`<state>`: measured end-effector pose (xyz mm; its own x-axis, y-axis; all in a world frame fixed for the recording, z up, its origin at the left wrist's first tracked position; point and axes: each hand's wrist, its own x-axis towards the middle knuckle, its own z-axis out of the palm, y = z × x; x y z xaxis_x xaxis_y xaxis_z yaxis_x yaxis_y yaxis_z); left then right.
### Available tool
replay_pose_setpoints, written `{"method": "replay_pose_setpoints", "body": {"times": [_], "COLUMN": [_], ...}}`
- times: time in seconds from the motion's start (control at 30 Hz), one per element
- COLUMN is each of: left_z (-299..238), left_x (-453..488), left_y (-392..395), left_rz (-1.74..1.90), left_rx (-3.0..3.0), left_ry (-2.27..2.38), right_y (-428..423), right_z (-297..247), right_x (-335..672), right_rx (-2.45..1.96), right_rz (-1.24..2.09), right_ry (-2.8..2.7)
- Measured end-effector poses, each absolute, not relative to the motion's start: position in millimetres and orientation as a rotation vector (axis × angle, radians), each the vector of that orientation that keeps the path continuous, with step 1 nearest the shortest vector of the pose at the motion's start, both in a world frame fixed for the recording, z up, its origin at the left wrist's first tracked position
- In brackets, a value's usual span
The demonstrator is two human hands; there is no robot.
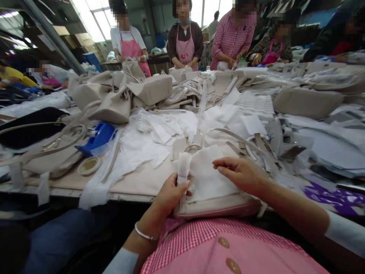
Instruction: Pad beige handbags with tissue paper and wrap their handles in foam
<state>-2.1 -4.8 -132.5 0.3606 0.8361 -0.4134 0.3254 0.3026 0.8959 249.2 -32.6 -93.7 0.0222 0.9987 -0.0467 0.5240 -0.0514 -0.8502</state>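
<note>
A beige handbag [219,205] lies at the table's front edge against my apron, with a white sheet [208,167] spread over its face. My left hand [172,192] is at the bag's left side, thumb and fingers closed on a strap wrapped in white material [184,167]. My right hand [242,173] hovers above the sheet's right part, fingers stretched out and pointing left, with nothing visible in them. A beige handle [228,131] arches behind the sheet. Part of the bag is hidden under the sheet.
Loose white paper [159,129] covers the table's middle. A blue tape dispenser [98,139] and a tape roll [89,166] are at the left. Several beige bags [154,89] are piled behind. Purple printed plastic [333,198] lies at the right. Several people stand across the table.
</note>
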Motion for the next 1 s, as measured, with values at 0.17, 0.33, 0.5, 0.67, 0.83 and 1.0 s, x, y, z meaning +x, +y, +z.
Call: {"method": "replay_pose_setpoints", "body": {"times": [0.17,0.33,0.5,0.67,0.83,1.0], "left_z": [-137.5,-138.9,-139.4,-137.9,-134.2,-132.6], "left_x": [-5.0,-2.2,7.9,10.5,6.2,11.0], "left_y": [2.4,4.7,2.8,3.9,3.0,6.5], "left_rz": [0.372,0.539,0.625,0.658,0.69,0.636], "left_rx": [1.737,1.543,0.86,0.697,0.645,0.735], "left_ry": [1.403,1.412,1.141,1.079,0.927,0.933], "right_y": [-40.4,-46.7,-47.3,-49.3,-39.0,-11.9], "right_z": [-124.7,-150.0,-157.6,-151.9,-114.9,-91.1], "right_x": [288.9,296.5,295.8,298.4,281.1,236.3], "right_rx": [-1.761,-1.784,-1.774,-1.648,-1.575,-1.575], "right_rz": [0.587,0.663,0.709,0.549,0.713,1.683], "right_ry": [-1.609,-1.532,-1.48,-1.605,-1.687,-1.531]}}
